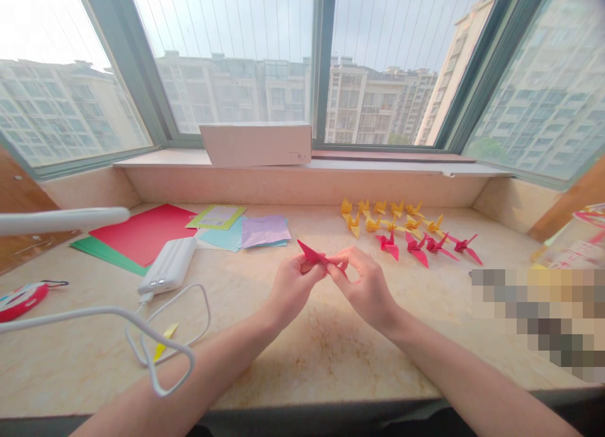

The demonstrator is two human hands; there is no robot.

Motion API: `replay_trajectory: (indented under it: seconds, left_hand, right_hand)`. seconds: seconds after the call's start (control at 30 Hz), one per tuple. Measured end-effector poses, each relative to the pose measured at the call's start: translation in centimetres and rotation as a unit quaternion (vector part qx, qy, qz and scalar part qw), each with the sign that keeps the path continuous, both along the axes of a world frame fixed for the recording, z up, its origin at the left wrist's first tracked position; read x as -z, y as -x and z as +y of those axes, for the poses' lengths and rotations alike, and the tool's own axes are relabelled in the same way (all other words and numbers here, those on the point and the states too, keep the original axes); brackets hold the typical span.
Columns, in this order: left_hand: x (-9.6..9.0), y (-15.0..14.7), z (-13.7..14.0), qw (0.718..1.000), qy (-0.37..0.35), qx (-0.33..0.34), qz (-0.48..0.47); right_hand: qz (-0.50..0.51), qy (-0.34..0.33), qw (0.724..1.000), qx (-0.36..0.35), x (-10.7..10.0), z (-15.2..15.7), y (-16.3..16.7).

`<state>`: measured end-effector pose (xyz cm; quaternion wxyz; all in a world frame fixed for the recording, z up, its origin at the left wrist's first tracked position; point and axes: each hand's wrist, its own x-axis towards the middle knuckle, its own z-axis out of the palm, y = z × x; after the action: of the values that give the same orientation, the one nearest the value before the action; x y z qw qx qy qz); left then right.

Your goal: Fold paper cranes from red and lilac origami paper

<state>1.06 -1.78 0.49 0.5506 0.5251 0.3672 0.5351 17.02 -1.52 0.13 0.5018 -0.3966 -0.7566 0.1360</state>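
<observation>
A piece of folded red paper is held just above the stone counter, its pointed end aimed up and to the left. My left hand pinches it from the left side. Thumb and fingers of my right hand grip its right part, close to the left fingertips. Fingers cover the middle of the paper, so its exact folds are hidden. Beyond my right hand stand several red paper cranes, with rows of yellow paper cranes behind them.
Left on the counter lie red sheets, green sheets, a purple sheet and a white power bank with a looping cable. A white box stands on the sill. A plastic container is far right.
</observation>
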Motion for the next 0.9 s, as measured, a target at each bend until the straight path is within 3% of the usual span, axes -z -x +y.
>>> replay_trajectory:
  seconds: [0.13,0.4,0.6,0.9]
  left_hand:
    - [-0.13,-0.19,-0.27,0.999,-0.035,0.009,0.040]
    - [0.37,-0.38,-0.25,0.996,-0.064,0.052,0.021]
    - [0.40,-0.04,0.02,0.999,-0.039,0.019,0.005]
    - [-0.15,0.37,0.24,0.999,-0.029,0.004,0.015]
  right_hand:
    - [-0.014,0.005,0.999,0.031,-0.12,0.07,0.00]
    - [0.002,-0.023,0.998,0.067,0.13,0.24,-0.42]
    - [-0.097,-0.122,0.987,0.027,-0.04,0.04,-0.71]
    - [-0.113,-0.091,0.989,-0.006,0.01,0.42,-0.82]
